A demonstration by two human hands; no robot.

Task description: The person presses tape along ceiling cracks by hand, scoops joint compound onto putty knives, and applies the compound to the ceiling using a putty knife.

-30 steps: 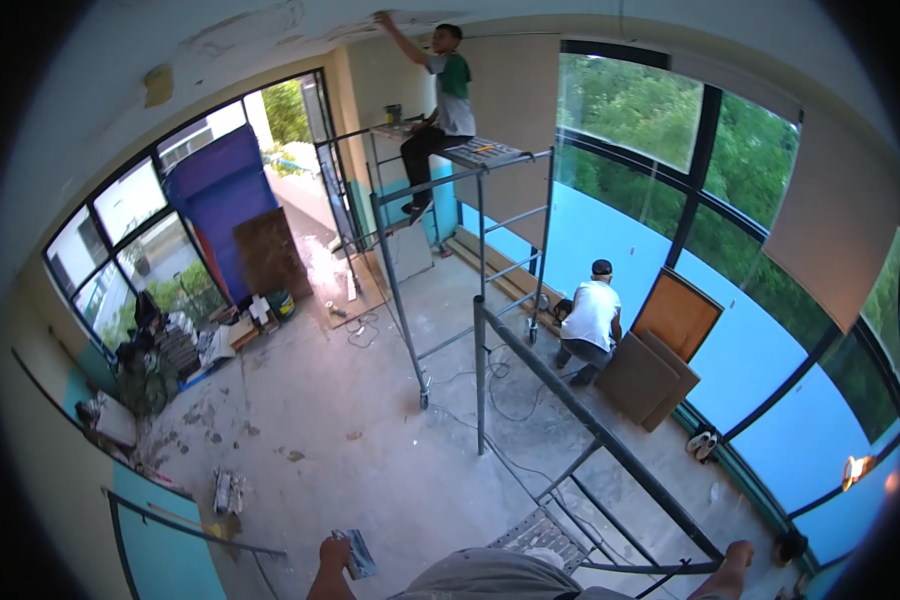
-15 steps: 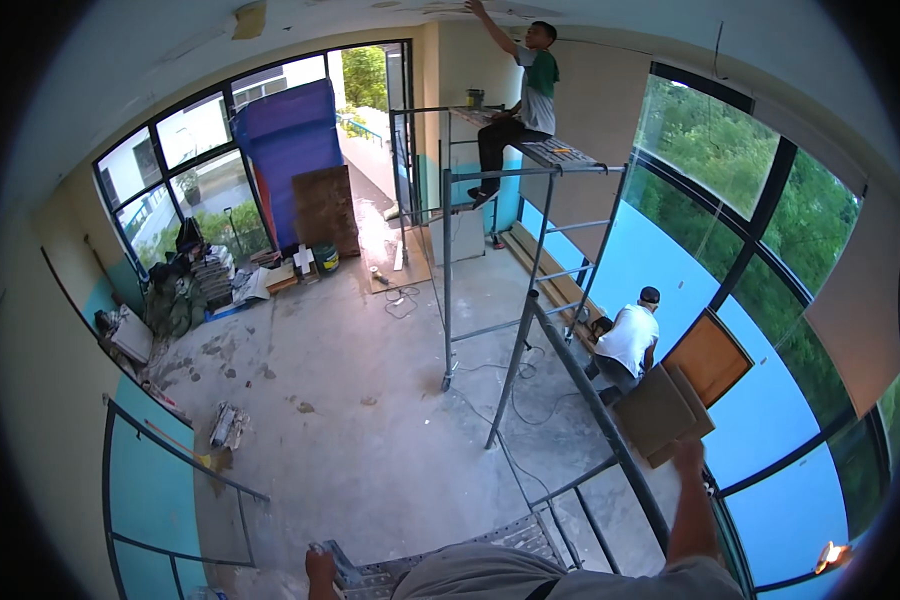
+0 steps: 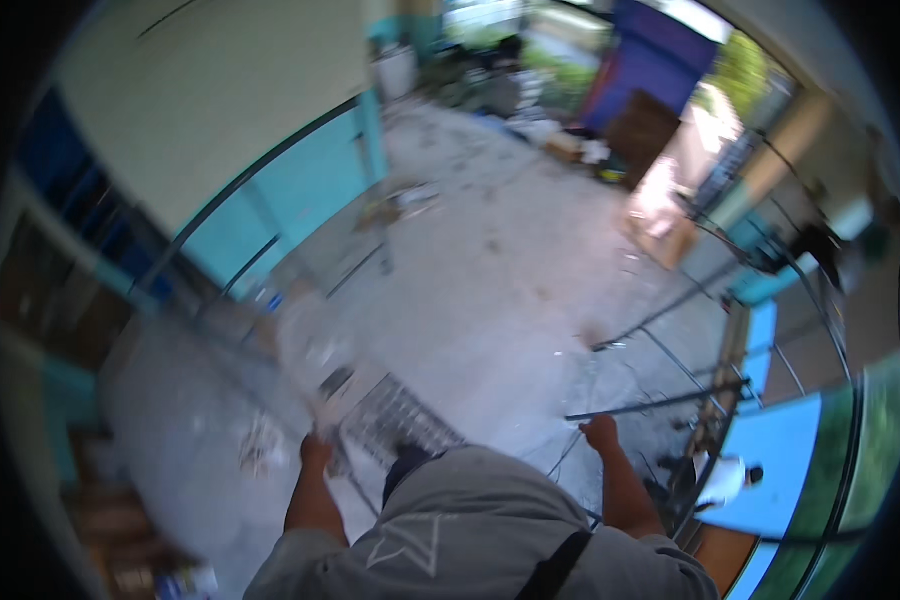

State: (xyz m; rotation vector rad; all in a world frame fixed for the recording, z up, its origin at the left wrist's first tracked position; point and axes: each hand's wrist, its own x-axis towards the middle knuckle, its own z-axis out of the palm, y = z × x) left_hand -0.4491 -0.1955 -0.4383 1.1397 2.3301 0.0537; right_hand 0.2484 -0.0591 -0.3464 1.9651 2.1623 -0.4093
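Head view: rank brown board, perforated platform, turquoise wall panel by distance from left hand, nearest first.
From the left hand:
1. Perforated platform, just ahead and to its right.
2. Turquoise wall panel, farther off, along the left wall.
3. Brown board, far side, beside the bright doorway.

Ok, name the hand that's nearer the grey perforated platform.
Left. The left hand is just off the left side of the perforated platform; the right hand is farther away, beyond its right side, by the end of a dark rail.
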